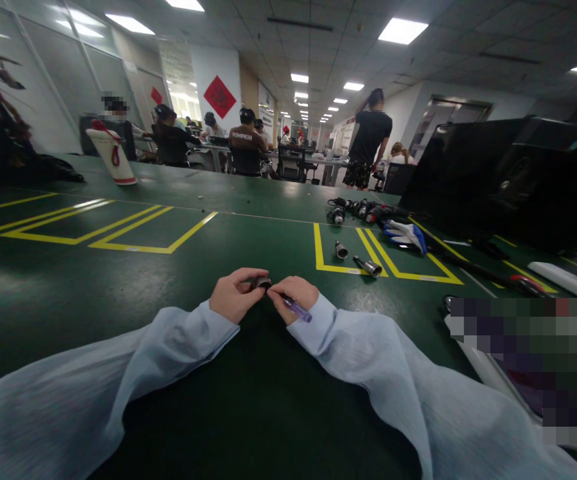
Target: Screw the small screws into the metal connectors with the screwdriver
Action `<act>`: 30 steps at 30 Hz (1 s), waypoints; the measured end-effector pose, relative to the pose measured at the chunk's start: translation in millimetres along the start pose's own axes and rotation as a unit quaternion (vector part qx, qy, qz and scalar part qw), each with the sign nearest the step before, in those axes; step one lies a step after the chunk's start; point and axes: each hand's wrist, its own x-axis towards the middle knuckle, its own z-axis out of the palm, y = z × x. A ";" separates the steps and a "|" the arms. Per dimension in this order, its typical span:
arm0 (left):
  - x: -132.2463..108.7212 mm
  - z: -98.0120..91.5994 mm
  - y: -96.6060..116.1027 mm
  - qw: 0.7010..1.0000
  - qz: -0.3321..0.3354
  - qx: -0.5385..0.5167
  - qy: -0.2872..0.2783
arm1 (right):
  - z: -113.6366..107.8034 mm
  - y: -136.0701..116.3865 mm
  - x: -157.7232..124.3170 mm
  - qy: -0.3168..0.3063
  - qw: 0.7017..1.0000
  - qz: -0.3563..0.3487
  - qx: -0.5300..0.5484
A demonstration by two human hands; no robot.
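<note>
My left hand (pixel 236 297) is curled round a small dark cylindrical part (pixel 262 284), pinching it between thumb and fingers just above the green table (pixel 118 280). My right hand (pixel 293 297) is closed on a purple pen (pixel 297 309), whose tip points at the part. Both hands meet at the middle of the table, and pale blue sleeves cover my forearms.
Two metal sockets (pixel 341 251) (pixel 368 267) lie in a yellow-taped box ahead right. Further back are a heap of dark parts (pixel 353 210) and a blue-white glove (pixel 406 235). Black cases (pixel 493 177) stand at right, a white cup (pixel 113 157) far left. People sit and stand behind.
</note>
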 end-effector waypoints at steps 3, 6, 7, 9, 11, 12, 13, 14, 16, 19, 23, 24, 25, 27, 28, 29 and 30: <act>-1.0 -0.8 -1.6 1.000 0.003 -0.013 -0.014 | 0.2 0.8 -0.2 0.013 0.995 0.076 0.065; 0.7 -1.9 -3.7 1.000 -0.010 -0.026 -0.014 | -1.1 2.4 1.0 0.017 0.957 0.212 0.197; 1.5 -2.2 -4.3 0.999 -0.011 -0.027 -0.013 | -1.2 3.2 1.5 0.013 0.941 0.244 0.236; 2.9 -2.7 -5.3 1.000 -0.009 -0.024 -0.012 | -1.0 5.2 2.3 0.011 0.921 0.270 0.281; 3.8 -3.0 -6.1 1.000 -0.001 -0.019 -0.012 | -0.5 6.8 2.5 0.013 0.931 0.249 0.267; 4.1 -3.1 -6.4 1.000 0.001 -0.016 -0.013 | -0.4 7.3 2.4 0.011 0.945 0.223 0.240; 4.2 -3.4 -6.8 1.000 0.001 -0.014 -0.013 | -0.4 7.4 2.2 0.007 0.960 0.187 0.208; 4.4 -3.7 -7.1 1.000 -0.001 -0.012 -0.013 | -0.6 7.1 2.0 0.002 0.973 0.149 0.178; 4.8 -4.5 -7.7 1.000 -0.009 -0.015 -0.016 | -1.5 5.6 1.7 -0.008 0.985 0.093 0.147; 5.5 -5.7 -8.6 0.999 -0.021 -0.025 -0.031 | -3.0 2.5 1.7 -0.011 0.976 0.121 0.182; 5.8 -6.5 -8.8 0.997 -0.031 -0.049 -0.040 | -3.0 0.5 2.1 0.019 0.948 0.206 0.242; 5.8 -6.5 -8.8 0.997 -0.032 -0.056 -0.039 | -2.7 0.5 2.1 0.024 0.945 0.212 0.247; 5.7 -6.6 -8.8 0.997 -0.033 -0.061 -0.037 | -2.3 0.4 1.9 0.027 0.945 0.212 0.248; 5.7 -6.9 -9.1 0.997 -0.029 -0.066 -0.038 | -1.7 0.4 1.4 0.028 0.947 0.207 0.244; 5.9 -7.2 -9.5 0.997 -0.026 -0.066 -0.041 | -1.5 0.3 1.0 0.028 0.948 0.205 0.243; 6.1 -7.6 -10.0 0.997 -0.023 -0.064 -0.046 | -1.3 0.4 0.6 0.030 0.948 0.205 0.242; 6.5 -8.1 -10.6 0.997 -0.019 -0.060 -0.050 | -1.3 0.5 0.2 0.032 0.948 0.205 0.242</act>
